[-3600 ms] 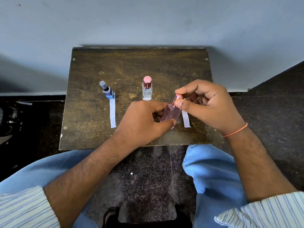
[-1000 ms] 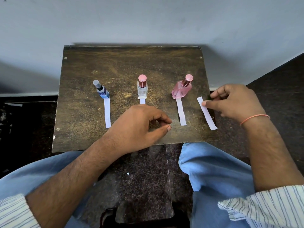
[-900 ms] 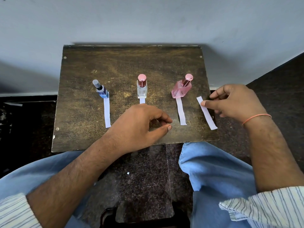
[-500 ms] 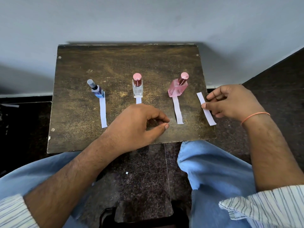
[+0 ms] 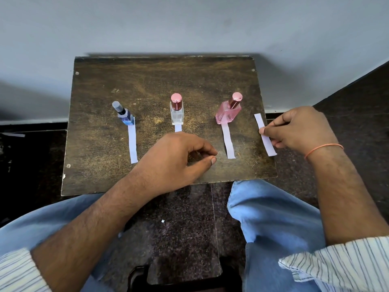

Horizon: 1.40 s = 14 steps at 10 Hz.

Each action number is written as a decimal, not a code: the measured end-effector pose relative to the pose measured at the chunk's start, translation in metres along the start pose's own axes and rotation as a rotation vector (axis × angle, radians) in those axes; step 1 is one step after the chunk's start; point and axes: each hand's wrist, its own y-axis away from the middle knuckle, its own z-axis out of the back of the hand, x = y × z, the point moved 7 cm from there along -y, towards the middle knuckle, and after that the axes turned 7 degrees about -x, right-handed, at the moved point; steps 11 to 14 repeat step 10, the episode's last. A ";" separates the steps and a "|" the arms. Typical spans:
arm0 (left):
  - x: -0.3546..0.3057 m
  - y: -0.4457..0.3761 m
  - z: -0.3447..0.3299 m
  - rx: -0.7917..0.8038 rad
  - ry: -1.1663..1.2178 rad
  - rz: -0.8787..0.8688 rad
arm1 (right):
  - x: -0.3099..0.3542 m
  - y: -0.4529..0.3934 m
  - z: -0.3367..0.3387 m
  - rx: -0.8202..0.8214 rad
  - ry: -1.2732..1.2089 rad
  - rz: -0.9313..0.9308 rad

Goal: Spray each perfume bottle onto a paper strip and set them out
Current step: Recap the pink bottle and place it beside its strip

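Three capped perfume bottles stand in a row on the dark wooden table [image 5: 164,76]: a small blue bottle [image 5: 125,116], a clear bottle [image 5: 176,111] with a pink cap, and a pink bottle [image 5: 228,112]. A white paper strip lies in front of each: the left strip [image 5: 132,144], the middle strip [image 5: 178,128], mostly hidden, and the third strip [image 5: 229,142]. My left hand [image 5: 174,161] rests on the table over the middle strip, fingers loosely curled, holding nothing. My right hand [image 5: 301,129] pinches a fourth strip [image 5: 259,121] at the table's right edge.
The table stands against a pale wall [image 5: 189,24], with dark stone floor [image 5: 347,98] on both sides. My knees in blue jeans [image 5: 269,211] sit just below the table's near edge. A scrap of paper [image 5: 15,135] lies on the floor at far left.
The pink bottle, held in both hands 3.6 s ago, now stands behind its strip. My right hand went to the fourth strip and closed thumb and fingers on it. The left hand stayed put.
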 end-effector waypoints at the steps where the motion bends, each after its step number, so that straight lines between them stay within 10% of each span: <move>1: 0.000 0.000 0.000 -0.003 0.004 0.004 | -0.001 -0.001 -0.001 0.004 0.015 -0.014; 14: -0.003 0.001 0.009 -0.003 0.017 -0.002 | 0.015 0.014 0.005 -0.029 -0.040 0.025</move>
